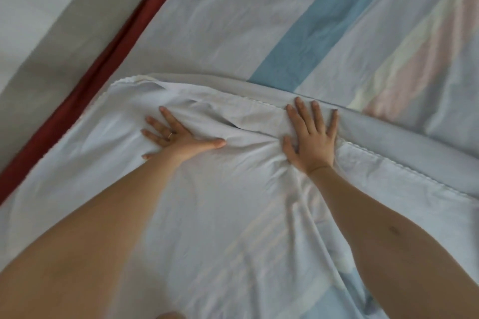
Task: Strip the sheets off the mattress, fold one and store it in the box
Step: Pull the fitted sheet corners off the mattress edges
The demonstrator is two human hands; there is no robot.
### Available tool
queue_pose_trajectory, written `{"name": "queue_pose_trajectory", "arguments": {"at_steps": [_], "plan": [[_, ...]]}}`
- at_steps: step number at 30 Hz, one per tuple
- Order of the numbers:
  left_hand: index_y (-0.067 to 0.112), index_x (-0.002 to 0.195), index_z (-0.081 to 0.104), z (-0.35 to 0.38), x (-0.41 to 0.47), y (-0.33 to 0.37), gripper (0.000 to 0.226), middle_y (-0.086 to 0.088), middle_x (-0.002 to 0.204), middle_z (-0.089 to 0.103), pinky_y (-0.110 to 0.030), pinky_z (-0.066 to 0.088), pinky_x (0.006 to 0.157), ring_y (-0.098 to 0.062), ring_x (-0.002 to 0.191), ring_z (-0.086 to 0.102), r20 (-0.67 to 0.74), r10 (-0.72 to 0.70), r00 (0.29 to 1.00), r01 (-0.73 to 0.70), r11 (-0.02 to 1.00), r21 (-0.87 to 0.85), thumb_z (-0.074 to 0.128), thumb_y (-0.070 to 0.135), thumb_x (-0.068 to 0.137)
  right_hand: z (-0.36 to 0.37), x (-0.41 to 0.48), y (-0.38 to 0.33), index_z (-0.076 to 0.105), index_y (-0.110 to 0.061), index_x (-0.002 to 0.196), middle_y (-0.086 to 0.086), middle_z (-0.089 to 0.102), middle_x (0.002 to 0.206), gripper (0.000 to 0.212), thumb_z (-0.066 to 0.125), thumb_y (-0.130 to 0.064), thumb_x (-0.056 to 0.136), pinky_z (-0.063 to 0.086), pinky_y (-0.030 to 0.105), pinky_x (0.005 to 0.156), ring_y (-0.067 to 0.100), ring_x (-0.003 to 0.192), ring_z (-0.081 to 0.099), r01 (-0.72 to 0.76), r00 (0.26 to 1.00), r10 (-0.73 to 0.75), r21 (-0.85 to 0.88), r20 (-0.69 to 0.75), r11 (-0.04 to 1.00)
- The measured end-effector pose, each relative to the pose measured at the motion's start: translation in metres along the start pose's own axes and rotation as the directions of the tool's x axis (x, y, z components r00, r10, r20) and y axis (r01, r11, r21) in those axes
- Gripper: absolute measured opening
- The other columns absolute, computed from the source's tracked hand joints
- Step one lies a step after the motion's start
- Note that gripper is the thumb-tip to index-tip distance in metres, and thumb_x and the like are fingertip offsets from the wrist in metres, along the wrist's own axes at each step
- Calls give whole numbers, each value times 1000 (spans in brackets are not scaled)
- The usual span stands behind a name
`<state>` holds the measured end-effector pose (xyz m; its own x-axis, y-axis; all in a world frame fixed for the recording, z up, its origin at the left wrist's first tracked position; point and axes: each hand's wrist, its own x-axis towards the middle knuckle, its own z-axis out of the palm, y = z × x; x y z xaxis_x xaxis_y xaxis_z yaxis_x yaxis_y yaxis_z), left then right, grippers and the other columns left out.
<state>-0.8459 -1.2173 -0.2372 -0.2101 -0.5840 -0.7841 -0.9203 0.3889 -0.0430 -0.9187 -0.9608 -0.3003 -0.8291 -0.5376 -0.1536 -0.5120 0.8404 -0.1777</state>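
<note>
Folded sheet (233,215) on striped bedding (324,21), left hand (176,137), right hand (312,142) pressing flat

This looks like a bedroom in a home, because almost all you can see is a bed (77,101). A big soft striped sheet (324,21) with wide blue, pink and pale yellow bands is spread flat over it, and a white sheet (207,215) with a little wavy trim on its edge lies folded over on top, full of small wrinkles. The dark red side (149,8) of the bed runs along the left, and past it is a pale grey floor or wall (39,33); I cannot tell which.
</note>
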Motion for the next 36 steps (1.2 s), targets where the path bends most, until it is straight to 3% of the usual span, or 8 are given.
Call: {"name": "queue_pose_trajectory", "arguments": {"at_steps": [4,9,12,18,24,36], "plan": [[20,136,-39,1,-5,6,164,-13,146,-40,-72,-3,102,-37,136,-32,1,-11,1000,11,1000,-1,71,81,32,-3,1,4,32,-22,144,1,31,153,65,37,-46,84,2,60,112,30,141,26,2,1000,-2,-8,-2,1000],[17,138,-37,-1,-3,17,164,-16,147,-37,-60,-7,109,-37,137,-30,-8,-110,994,110,994,22,75,75,34,1,3,5,37,-20,141,2,37,150,62,41,-45,85,7,61,111,29,139,28,17,999,-16,36,-43,999],[16,140,-34,-1,-1,25,162,-15,149,-34,-59,-6,110,-37,138,-27,-16,-132,991,132,991,30,79,69,38,5,2,5,37,-21,140,2,40,148,61,43,-44,84,10,61,110,28,138,29,11,998,-8,37,-70,999],[18,141,-32,5,5,22,163,-13,150,-32,-66,0,107,-35,140,-24,-40,-127,991,127,992,13,82,65,35,3,4,3,33,-23,142,0,39,148,64,43,-44,82,11,60,111,26,138,28,-21,999,22,23,-50,1000],[15,144,-27,8,4,21,161,-18,152,-27,-58,-5,110,-36,140,-22,-93,-91,991,92,996,5,82,64,36,2,3,4,36,-23,140,1,40,148,62,44,-44,82,12,60,112,26,138,28,-35,998,37,35,-55,999],[18,143,-30,11,11,15,163,-15,151,-29,-60,-6,109,-37,140,-23,-107,-106,989,105,994,-24,84,62,35,1,1,2,34,-24,141,1,38,149,63,45,-45,82,8,57,114,25,139,28,-49,998,51,58,-32,997]]}}
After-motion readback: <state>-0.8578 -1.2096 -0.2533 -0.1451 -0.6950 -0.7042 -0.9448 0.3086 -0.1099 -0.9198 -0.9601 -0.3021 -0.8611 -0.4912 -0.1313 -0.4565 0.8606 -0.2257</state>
